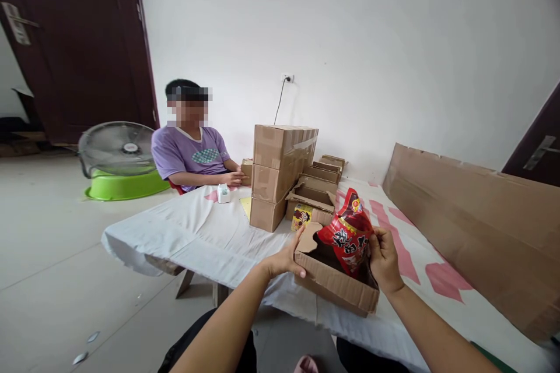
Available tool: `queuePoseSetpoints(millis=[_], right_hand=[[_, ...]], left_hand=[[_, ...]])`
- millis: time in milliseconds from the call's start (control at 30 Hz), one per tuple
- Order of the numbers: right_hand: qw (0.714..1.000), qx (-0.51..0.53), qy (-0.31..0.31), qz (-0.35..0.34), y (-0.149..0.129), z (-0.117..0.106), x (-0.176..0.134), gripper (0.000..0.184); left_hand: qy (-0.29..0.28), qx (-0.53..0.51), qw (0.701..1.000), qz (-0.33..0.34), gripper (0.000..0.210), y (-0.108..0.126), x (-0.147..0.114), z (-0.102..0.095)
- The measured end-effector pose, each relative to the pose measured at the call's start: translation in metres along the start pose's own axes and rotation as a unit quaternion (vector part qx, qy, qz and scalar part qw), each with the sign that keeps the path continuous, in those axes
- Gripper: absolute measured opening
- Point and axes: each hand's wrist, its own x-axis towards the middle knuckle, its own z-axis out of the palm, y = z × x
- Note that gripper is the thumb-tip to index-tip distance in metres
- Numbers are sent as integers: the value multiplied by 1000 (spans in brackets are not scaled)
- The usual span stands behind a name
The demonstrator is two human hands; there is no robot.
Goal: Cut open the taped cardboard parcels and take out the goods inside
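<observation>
A red snack bag with large dark lettering stands tilted, its lower end inside an open cardboard box at the table's front edge. My right hand pinches the bag's right edge, just above the box's right side. At the box's left side, my left hand grips the wall, thumb in front and fingers behind the flap. The bag hides most of the box's inside. Behind this box a small yellow packet leans against another open carton.
Stacked taped cartons rise at the table's middle. A large cardboard sheet stands along the right side. Across the table a person in a purple shirt holds a small box. A white object lies nearby.
</observation>
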Motion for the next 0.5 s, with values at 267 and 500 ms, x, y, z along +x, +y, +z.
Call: queuePoseSetpoints(millis=[267,500], right_hand=[[997,43,54,40,-10,-13,8,34],[997,-41,57,9,7,-53,6,25]], left_hand=[[-4,23,1000,-5,143,14,-13,-16],[246,158,956,-35,109,-7,-20,-52]])
